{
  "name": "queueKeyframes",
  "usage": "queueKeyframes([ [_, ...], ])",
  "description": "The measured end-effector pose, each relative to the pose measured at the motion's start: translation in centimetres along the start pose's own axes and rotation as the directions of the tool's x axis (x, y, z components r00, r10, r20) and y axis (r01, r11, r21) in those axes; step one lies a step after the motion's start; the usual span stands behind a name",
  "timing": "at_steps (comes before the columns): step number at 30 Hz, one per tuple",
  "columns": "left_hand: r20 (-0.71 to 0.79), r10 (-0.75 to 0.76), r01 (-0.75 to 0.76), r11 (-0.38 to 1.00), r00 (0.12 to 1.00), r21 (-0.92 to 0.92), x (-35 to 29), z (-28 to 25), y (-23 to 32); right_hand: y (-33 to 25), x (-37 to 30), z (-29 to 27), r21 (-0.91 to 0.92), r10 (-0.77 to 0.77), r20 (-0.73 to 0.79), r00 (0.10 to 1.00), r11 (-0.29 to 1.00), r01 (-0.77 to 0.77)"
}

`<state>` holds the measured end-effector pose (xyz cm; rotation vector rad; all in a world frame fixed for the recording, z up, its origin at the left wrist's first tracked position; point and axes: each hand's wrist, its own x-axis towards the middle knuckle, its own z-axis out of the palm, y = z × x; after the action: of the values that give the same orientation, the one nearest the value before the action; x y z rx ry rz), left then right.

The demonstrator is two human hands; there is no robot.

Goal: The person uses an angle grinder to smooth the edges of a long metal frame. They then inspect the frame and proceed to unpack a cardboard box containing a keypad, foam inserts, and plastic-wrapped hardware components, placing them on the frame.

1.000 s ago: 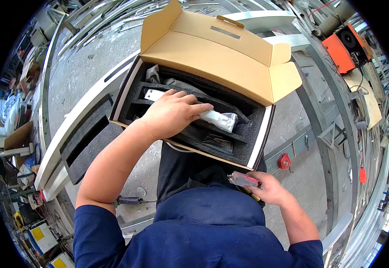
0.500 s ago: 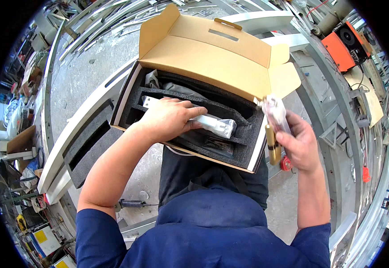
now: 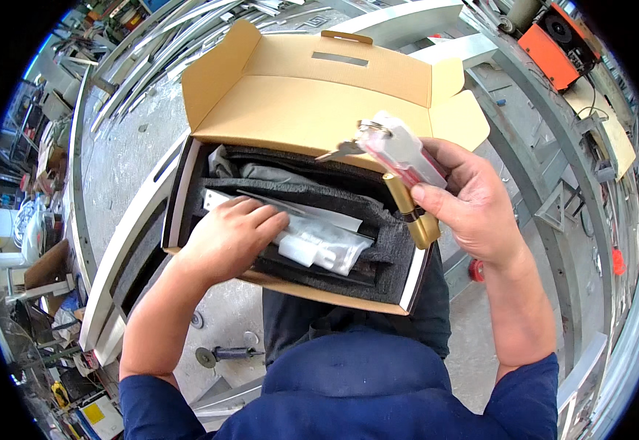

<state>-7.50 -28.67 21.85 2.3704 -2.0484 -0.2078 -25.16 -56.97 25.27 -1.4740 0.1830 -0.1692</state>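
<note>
An open cardboard box [image 3: 292,287] with a dark foam insert [image 3: 391,246] sits across my lap, its lid folded back. My left hand [image 3: 233,236] is inside it, fingers curled over the end of a clear plastic bag [image 3: 327,246] of white and metal parts. A flat metal plate [image 3: 215,199] with holes shows beside those fingers. Over the box's right end, my right hand [image 3: 473,198] grips a brass lock cylinder [image 3: 413,214] and a small clear packet [image 3: 404,154]. Metal keys [image 3: 343,150] stick out from the packet's end.
A foam sheet [image 3: 140,260] leans by the white metal beam [image 3: 125,235] at left. A grinder-like tool [image 3: 224,355] lies on the floor. Long metal profiles [image 3: 180,37] are heaped at the far side. An orange machine [image 3: 558,50] stands far right.
My right hand has brought the lock cylinder and key packet left, over the box. My left hand has shifted slightly left and down; the bag of parts is more exposed.
</note>
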Motion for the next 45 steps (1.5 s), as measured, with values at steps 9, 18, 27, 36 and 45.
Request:
queueKeyframes([
  [9, -0.099, -0.022, 0.025, 0.999, 0.995, 0.030, -0.5, -0.7, 0.0, 1.7, 5.6, 2.9, -0.613, -0.065, 0.272, 0.960, 0.758, 0.225],
  [18, -0.047, -0.006, 0.008, 0.999, 0.999, 0.048, -0.4, -0.5, 0.1, 5.1, 7.9, 7.1, -0.751, 0.150, 0.441, 0.885, 0.602, 0.273],
  [27, -0.030, 0.004, -0.003, 1.000, 1.000, 0.019, -0.9, -0.5, 0.0, 3.3, 6.3, 3.5, -0.837, 0.390, 0.481, 0.785, 0.471, 0.279],
  [36, -0.049, 0.021, -0.023, 0.999, 0.999, -0.027, -0.4, -0.6, -0.1, 7.7, 7.1, 7.1, -0.877, 0.503, 0.404, 0.764, 0.451, 0.166],
  [45, -0.030, 0.021, -0.021, 1.000, 0.999, -0.002, -0.1, -0.1, -0.2, 8.1, 9.7, 9.7, -0.791, 0.316, 0.450, 0.836, 0.575, 0.208],
])
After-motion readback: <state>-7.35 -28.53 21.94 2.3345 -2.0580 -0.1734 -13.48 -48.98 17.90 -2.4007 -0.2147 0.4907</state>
